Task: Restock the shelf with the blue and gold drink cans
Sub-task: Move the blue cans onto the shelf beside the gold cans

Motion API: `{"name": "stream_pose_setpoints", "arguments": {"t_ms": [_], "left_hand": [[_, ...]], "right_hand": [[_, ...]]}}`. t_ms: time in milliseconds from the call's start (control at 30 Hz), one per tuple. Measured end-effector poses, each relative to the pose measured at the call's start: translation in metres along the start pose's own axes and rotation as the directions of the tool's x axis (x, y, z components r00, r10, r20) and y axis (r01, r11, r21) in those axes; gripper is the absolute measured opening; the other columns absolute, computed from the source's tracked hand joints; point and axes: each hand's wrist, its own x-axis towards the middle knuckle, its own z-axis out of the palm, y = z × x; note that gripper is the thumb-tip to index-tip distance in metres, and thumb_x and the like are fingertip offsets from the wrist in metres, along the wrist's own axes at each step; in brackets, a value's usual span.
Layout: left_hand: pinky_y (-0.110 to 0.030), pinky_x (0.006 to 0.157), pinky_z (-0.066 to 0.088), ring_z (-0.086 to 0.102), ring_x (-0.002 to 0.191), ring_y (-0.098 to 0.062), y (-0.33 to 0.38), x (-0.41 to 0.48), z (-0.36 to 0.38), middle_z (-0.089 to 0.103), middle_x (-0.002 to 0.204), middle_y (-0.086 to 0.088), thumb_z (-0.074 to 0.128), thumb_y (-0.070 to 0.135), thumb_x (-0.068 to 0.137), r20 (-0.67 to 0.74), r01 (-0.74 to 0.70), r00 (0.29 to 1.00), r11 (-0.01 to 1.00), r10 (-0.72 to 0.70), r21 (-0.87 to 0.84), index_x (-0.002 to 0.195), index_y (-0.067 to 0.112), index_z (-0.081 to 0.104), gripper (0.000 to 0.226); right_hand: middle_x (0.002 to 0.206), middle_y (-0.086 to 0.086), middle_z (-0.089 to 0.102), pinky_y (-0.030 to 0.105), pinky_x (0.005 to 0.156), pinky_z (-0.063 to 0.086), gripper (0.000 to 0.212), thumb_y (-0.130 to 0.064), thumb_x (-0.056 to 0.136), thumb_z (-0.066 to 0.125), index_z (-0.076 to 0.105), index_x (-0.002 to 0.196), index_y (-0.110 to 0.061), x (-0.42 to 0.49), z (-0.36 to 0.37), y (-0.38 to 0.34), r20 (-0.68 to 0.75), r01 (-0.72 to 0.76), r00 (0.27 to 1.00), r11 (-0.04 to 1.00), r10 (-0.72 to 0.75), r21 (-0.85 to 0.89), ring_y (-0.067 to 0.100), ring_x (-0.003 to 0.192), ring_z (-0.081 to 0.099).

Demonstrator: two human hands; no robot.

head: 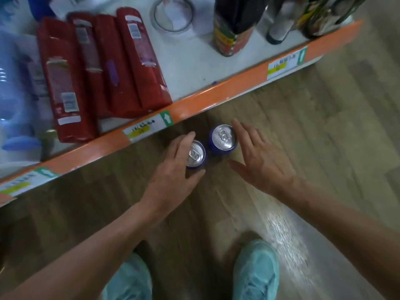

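Two blue drink cans with silver tops stand upright on the wooden floor just below the shelf's orange edge (216, 98). My left hand (175, 169) wraps around the left can (195, 154), fingers over its far side and thumb at its near side. The right can (223, 138) stands free beside it. My right hand (262, 159) hovers just to the right of that can with fingers straight and spread; whether it touches the can is unclear.
On the white shelf lie several red packets (97, 68), a roll of clear tape (173, 14), dark bottles (236, 24) at the back right and blue plastic items (15, 83) at the left. My two light blue shoes (255, 271) stand on the floor below.
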Motion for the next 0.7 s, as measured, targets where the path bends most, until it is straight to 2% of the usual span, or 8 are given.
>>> {"name": "stream_pose_setpoints", "arguments": {"t_ms": [100,167,300,367,500,600,700], "left_hand": [[-0.023,0.108,0.042,0.048,0.129,-0.008,-0.009,0.006,0.009,0.045,0.142,0.004,0.084,0.023,0.079,-0.066,-0.027,0.998,0.996,0.021,-0.086,0.148,0.021,0.040,0.082],[-0.017,0.105,0.042,0.049,0.127,-0.004,-0.012,0.006,0.012,0.047,0.140,0.008,0.085,0.022,0.077,-0.082,-0.030,0.996,0.990,0.019,-0.136,0.144,0.023,0.043,0.079],[-0.015,0.103,0.043,0.046,0.125,0.005,-0.016,0.004,0.010,0.046,0.136,0.020,0.087,0.024,0.076,-0.066,-0.027,0.998,0.978,0.013,-0.207,0.142,0.029,0.044,0.079],[-0.016,0.103,0.043,0.047,0.126,0.005,-0.016,0.003,0.007,0.046,0.136,0.021,0.087,0.026,0.075,-0.048,-0.010,0.999,0.975,0.000,-0.221,0.142,0.030,0.045,0.079],[-0.015,0.103,0.041,0.050,0.124,0.005,-0.012,0.003,0.007,0.054,0.133,0.017,0.089,0.022,0.073,-0.048,0.038,0.997,0.948,-0.056,-0.317,0.138,0.028,0.048,0.078],[-0.008,0.096,0.041,0.050,0.118,0.012,-0.011,0.002,0.008,0.055,0.126,0.023,0.090,0.021,0.071,-0.029,0.096,0.993,0.919,-0.116,-0.384,0.135,0.032,0.048,0.077],[-0.014,0.098,0.045,0.052,0.118,0.009,-0.014,0.000,0.005,0.055,0.126,0.025,0.089,0.020,0.072,-0.010,0.102,0.993,0.898,-0.118,-0.429,0.134,0.034,0.047,0.077]], "right_hand": [[0.152,0.015,0.042,0.040,0.103,0.047,0.095,-0.055,0.086,0.064,0.022,0.156,-0.008,0.012,0.010,0.001,-0.054,0.005,0.999,0.998,-0.002,0.057,0.032,0.133,0.048],[0.145,0.012,0.049,0.037,0.096,0.049,0.091,-0.056,0.084,0.069,0.028,0.153,-0.011,0.015,0.016,0.001,-0.093,0.005,0.996,0.994,0.005,0.108,0.029,0.127,0.053],[0.127,-0.001,0.057,0.039,0.093,0.051,0.078,-0.043,0.082,0.079,0.036,0.143,-0.020,0.016,0.030,0.000,-0.104,0.008,0.994,0.922,0.035,0.388,0.019,0.114,0.057],[0.124,-0.004,0.058,0.037,0.092,0.050,0.077,-0.037,0.079,0.083,0.040,0.141,-0.018,0.017,0.034,0.001,-0.114,0.006,0.992,0.901,0.048,0.435,0.015,0.111,0.056],[0.115,-0.018,0.054,0.016,0.088,0.043,0.074,-0.038,0.079,0.084,0.042,0.137,-0.019,0.016,0.035,-0.003,-0.124,-0.012,0.988,0.831,0.097,0.557,-0.001,0.103,0.054],[0.117,-0.028,0.056,0.027,0.093,0.048,0.073,-0.042,0.075,0.083,0.042,0.134,-0.028,0.017,0.041,-0.007,-0.109,-0.046,0.980,0.723,0.167,0.690,0.004,0.111,0.059],[0.118,-0.026,0.059,0.033,0.097,0.050,0.073,-0.034,0.075,0.088,0.044,0.134,-0.028,0.014,0.043,-0.008,-0.080,-0.064,0.979,0.662,0.186,0.746,0.006,0.114,0.060]]}}
